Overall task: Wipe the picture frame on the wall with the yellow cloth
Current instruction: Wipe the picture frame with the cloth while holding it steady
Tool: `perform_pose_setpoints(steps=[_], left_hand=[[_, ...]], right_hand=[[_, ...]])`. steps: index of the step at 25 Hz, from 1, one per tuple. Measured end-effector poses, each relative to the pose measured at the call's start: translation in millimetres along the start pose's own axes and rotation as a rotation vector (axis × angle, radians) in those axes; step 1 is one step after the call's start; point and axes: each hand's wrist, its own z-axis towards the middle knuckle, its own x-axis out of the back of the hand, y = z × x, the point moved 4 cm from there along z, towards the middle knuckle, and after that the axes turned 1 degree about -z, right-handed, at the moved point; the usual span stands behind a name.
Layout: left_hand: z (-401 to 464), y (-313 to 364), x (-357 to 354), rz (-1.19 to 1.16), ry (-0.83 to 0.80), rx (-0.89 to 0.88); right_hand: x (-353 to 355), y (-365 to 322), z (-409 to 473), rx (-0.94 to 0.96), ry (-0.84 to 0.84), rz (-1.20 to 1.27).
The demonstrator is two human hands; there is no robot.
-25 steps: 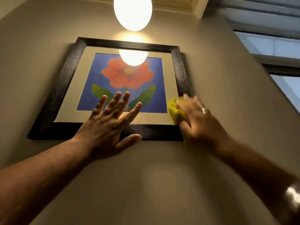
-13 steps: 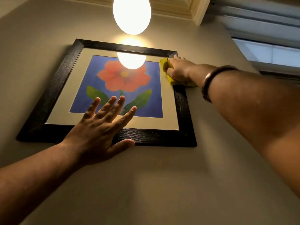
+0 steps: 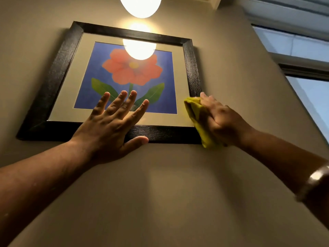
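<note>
A black wooden picture frame (image 3: 58, 68) hangs on the beige wall, holding a print of a red flower on blue behind glass. My left hand (image 3: 110, 125) lies flat and spread on the frame's lower edge and the glass, holding nothing. My right hand (image 3: 220, 120) presses the folded yellow cloth (image 3: 197, 120) against the frame's lower right corner. The cloth covers that corner and hangs a little below it onto the wall.
A glowing round lamp (image 3: 140, 5) hangs above the frame and reflects in the glass. A window (image 3: 302, 72) with a dark bar runs along the right side. Bare wall (image 3: 160, 193) stretches below the frame. A bracelet (image 3: 315, 182) sits on my right wrist.
My right hand slid the cloth from the lower right corner up to the frame's upper right corner, then back down the right side to the lower corner. My left hand stayed planted.
</note>
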Motion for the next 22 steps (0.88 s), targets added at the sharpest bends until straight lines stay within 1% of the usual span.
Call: perform_pose_setpoints(steps=[1, 2, 4, 5, 6, 7, 9, 10, 11, 13, 14, 15, 17, 18, 19, 21, 22], left_hand=[[0, -1, 0, 0.001, 0.000, 0.003], [0, -1, 1, 0.002, 0.001, 0.004], [0, -1, 0, 0.006, 0.005, 0.005], [0, -1, 0, 0.007, 0.005, 0.009], [0, 0, 0, 0.007, 0.007, 0.008], [1, 1, -1, 0.010, 0.010, 0.002], [2, 1, 0, 0.011, 0.011, 0.001], [2, 1, 0, 0.010, 0.014, 0.008], [1, -1, 0, 0.014, 0.014, 0.012], [0, -1, 0, 0.020, 0.012, 0.012], [0, 0, 0, 0.020, 0.013, 0.009], [0, 1, 0, 0.017, 0.014, 0.006], [2, 1, 1, 0.015, 0.011, 0.006], [2, 0, 2, 0.018, 0.011, 0.011], [1, -1, 1, 0.024, 0.009, 0.013], [-1, -2, 0, 0.037, 0.005, 0.008], [-1, -2, 0, 0.039, 0.005, 0.003]], right_hand=[[-3, -6, 9, -0.039, 0.029, -0.023], [-8, -11, 11, -0.005, 0.053, -0.048], [-23, -17, -13, 0.224, 0.028, -0.112], [-21, -12, -17, 0.301, -0.009, -0.119], [-14, -4, -8, 0.305, -0.025, -0.111], [-4, 4, 14, 0.220, -0.013, -0.092], [11, 14, 66, -0.099, 0.000, -0.002], [10, 7, 81, -0.158, -0.001, -0.010], [4, -3, 87, -0.096, 0.004, -0.054], [-14, -10, 77, 0.148, -0.034, -0.148], [-15, -6, 71, 0.212, -0.046, -0.177], [-9, 2, 74, 0.154, -0.016, -0.134], [4, 9, 86, -0.098, 0.078, -0.006], [3, 6, 87, -0.127, 0.098, -0.011], [-4, 2, 86, -0.056, 0.097, -0.054], [-10, 9, 74, 0.122, 0.030, -0.109], [-5, 21, 72, 0.107, 0.012, -0.112]])
